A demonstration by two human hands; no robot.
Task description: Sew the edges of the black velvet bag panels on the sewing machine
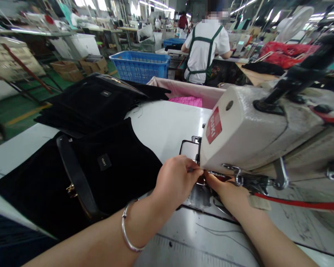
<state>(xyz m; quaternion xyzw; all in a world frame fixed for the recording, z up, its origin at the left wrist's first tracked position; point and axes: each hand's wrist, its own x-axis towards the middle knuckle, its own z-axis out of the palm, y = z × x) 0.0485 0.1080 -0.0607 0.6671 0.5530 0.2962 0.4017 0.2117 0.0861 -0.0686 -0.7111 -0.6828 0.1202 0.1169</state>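
My left hand (179, 174) is closed in a pinch at the needle area of a white sewing machine (233, 122). My right hand (225, 189) reaches in from the other side, under the machine head, its fingertips almost touching those of the left. Its fingers look drawn together, though the machine partly covers them. Whatever lies between the fingertips is too small to make out. Left of my hands lies a black fabric piece (130, 159) with a small label (104, 162) and a black strap (75, 174) with a gold-coloured buckle.
A stack of black pieces (91, 100) lies at the table's far left. Loose threads (222, 231) trail over the white tabletop (161, 122). Beyond it are a pink-lined bin (183, 86), a blue basket (140, 66) and a person (206, 48) with their back to me.
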